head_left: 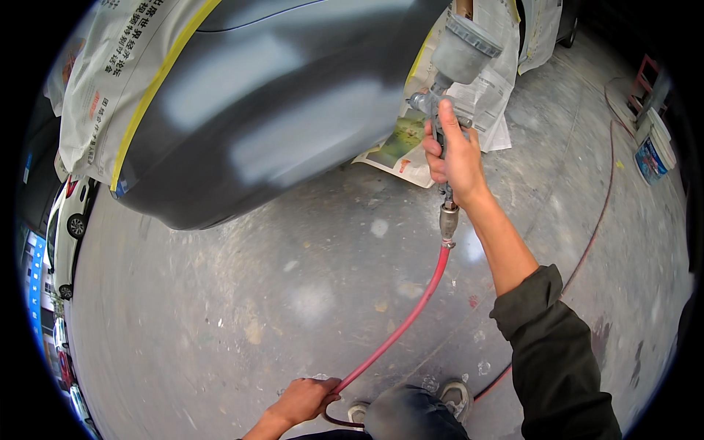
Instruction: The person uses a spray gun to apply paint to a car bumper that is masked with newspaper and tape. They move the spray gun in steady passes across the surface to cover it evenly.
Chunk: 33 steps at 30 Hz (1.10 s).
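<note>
My right hand [456, 158] is wrapped round the grip of a spray gun [440, 125], its thumb lying up along the back. A grey paint cup [465, 50] sits on top of the gun, whose nozzle points left at a car body panel [293, 103]. The panel is dark grey with paler, whitish patches across it. From the gun's base a red air hose [411, 319] runs down to my left hand [302, 400], which is closed around it low in the view near my feet.
Newspaper masking [92, 95] edged with yellow tape [158, 84] covers the car beside the panel; more paper [499, 95] hangs behind the gun. A thin hose [603, 205] trails over the stained concrete floor [220, 323] at right, near a white bucket [653, 155]. Parked cars [67, 220] stand far left.
</note>
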Motion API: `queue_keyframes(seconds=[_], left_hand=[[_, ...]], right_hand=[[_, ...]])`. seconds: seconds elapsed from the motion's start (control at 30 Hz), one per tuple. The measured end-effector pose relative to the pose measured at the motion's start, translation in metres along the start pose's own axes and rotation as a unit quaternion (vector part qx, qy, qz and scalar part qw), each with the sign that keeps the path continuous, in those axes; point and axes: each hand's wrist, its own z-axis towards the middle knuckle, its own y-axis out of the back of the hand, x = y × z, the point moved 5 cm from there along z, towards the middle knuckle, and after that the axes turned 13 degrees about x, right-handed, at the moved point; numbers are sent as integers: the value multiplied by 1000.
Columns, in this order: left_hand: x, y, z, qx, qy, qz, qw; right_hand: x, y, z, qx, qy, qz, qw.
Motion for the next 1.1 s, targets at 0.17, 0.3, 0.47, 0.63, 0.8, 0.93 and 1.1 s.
queue_keyframes(seconds=[0.17, 0.3, 0.47, 0.63, 0.8, 0.93, 1.1], left_hand=[[2, -1, -1, -27, 6, -7, 1000], [6, -2, -4, -37, 18, -16, 999], [6, -4, -11, -39, 14, -14, 999], [18, -12, -24, -38, 26, -12, 999], [28, -19, -40, -43, 14, -22, 999], [38, -28, -50, -27, 26, -26, 999], [42, -29, -57, -32, 5, -56, 998]], right_hand=[[4, 21, 0, -76, 21, -11, 997], [11, 11, -2, -77, 33, -29, 996], [13, -23, -5, 22, 9, -21, 999], [10, -58, -11, 86, -20, -29, 996], [9, -95, -22, 138, -27, -28, 990], [9, -125, -27, 172, -43, -21, 984], [15, -149, -28, 242, -47, -1, 969]])
